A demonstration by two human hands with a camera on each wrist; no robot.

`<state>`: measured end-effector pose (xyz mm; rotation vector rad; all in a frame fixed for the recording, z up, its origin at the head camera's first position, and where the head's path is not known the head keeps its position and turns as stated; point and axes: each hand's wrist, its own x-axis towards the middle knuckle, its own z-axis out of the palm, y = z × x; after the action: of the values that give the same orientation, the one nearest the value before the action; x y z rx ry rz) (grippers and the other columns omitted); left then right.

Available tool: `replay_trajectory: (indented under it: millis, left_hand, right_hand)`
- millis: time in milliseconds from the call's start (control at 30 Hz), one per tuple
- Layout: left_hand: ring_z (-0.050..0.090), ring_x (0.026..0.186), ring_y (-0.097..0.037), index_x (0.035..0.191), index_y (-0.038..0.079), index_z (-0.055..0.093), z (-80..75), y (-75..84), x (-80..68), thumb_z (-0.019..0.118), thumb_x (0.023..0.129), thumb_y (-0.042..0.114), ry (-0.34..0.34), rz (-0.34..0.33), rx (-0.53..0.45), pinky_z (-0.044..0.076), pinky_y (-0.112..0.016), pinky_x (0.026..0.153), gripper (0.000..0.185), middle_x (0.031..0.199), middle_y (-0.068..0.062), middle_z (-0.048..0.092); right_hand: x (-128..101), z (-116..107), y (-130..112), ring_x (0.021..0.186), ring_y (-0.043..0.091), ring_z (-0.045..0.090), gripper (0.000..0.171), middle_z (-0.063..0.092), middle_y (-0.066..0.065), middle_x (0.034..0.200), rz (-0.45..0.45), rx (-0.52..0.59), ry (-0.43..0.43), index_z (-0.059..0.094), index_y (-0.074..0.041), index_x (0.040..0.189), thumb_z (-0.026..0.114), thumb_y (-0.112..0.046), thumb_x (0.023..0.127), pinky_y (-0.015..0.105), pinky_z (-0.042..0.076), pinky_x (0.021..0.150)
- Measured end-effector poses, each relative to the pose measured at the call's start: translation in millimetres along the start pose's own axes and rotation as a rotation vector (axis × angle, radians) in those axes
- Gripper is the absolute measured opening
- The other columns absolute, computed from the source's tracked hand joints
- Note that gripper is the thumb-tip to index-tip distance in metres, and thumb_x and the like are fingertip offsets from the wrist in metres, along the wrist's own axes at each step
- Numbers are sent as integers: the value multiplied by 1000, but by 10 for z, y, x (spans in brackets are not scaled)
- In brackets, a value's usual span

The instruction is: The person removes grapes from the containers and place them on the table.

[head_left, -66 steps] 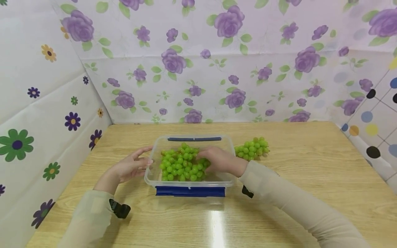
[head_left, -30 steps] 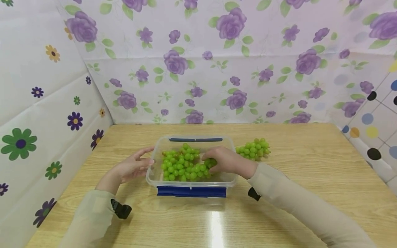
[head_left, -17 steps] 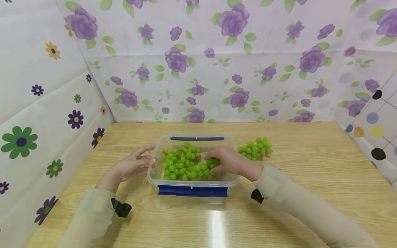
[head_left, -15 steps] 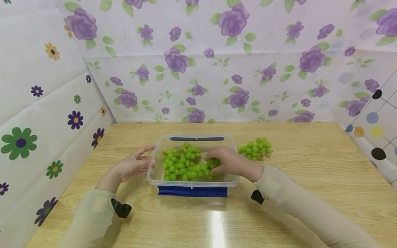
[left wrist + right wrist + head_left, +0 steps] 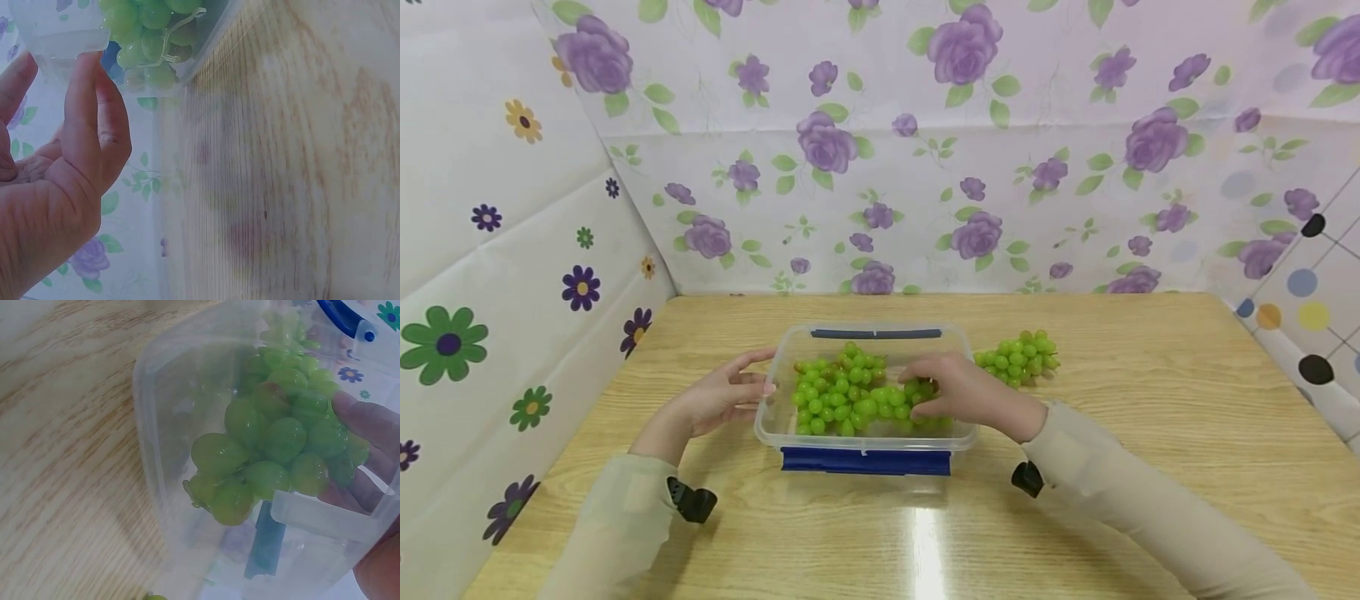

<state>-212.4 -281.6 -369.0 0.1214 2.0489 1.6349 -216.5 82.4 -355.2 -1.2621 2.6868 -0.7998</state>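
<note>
One hand (image 5: 961, 388) palm-down on grapes (image 5: 892, 402)

A wood-grain table (image 5: 1135, 400) carries a clear container (image 5: 820, 441) and, just beside it, a bunch of green grapes (image 5: 1018, 358)

Place: a screened-off corner is shown; whether in a home or studio cannot be told.
Back sheet (image 5: 1037, 92): printed with purple roses and green leaves.
Left sheet (image 5: 512, 267): patterned with multicoloured daisies on white.
Right sheet (image 5: 1318, 304): marked with coloured dots and thin lines.
Worktop (image 5: 1150, 392): finished in pale wood grain, enclosed by the sheets on three sides.
Black wrist cameras (image 5: 697, 503): one is worn on each side.
</note>
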Motion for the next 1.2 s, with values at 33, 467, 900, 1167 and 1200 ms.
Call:
replay_trajectory:
  millis: [33, 467, 900, 1167, 1200]
  left_hand:
    - [60, 104, -23, 154, 16, 11, 0, 3, 1, 60, 94, 18, -1, 1, -1, 54, -35, 87, 77, 131, -25, 42]
    - [59, 108, -23, 154, 17, 11, 1, -22, 22, 59, 95, 18, -21, 12, -10, 52, -38, 91, 76, 133, -26, 41]
    - [59, 109, -25, 154, 16, 12, 14, -34, 14, 60, 95, 19, -6, 14, -11, 50, -40, 94, 77, 135, -27, 40]
    - [58, 110, -25, 154, 16, 10, 2, -39, 12, 59, 95, 19, -12, 21, -3, 50, -40, 94, 76, 137, -28, 38]
    - [58, 110, -25, 154, 16, 10, -1, -41, 11, 58, 96, 19, -13, 22, -2, 50, -40, 94, 76, 137, -28, 38]
  right_hand:
    - [-4, -9, -6, 97, 20, 62, 41, 66, 8, 115, -3, -1, 0, 66, -3, 116, 78, -15, 79, 29, 52, 76]
    - [-62, -103, -26, 81, 11, 56, 40, 66, 7, 110, -6, 16, 14, 65, -5, 118, 77, -14, 81, 22, 47, 65]
    - [-54, -176, -110, 80, 10, 56, 41, 67, 6, 110, -3, 63, 40, 66, -4, 119, 77, -12, 80, 34, 54, 72]
    - [-55, -238, -115, 85, 15, 62, 40, 67, 8, 108, -7, 50, 74, 66, -3, 116, 78, -14, 79, 34, 54, 78]
    - [-58, -249, -115, 86, 15, 62, 40, 68, 8, 108, -7, 49, 80, 66, -3, 116, 78, -14, 79, 34, 54, 79]
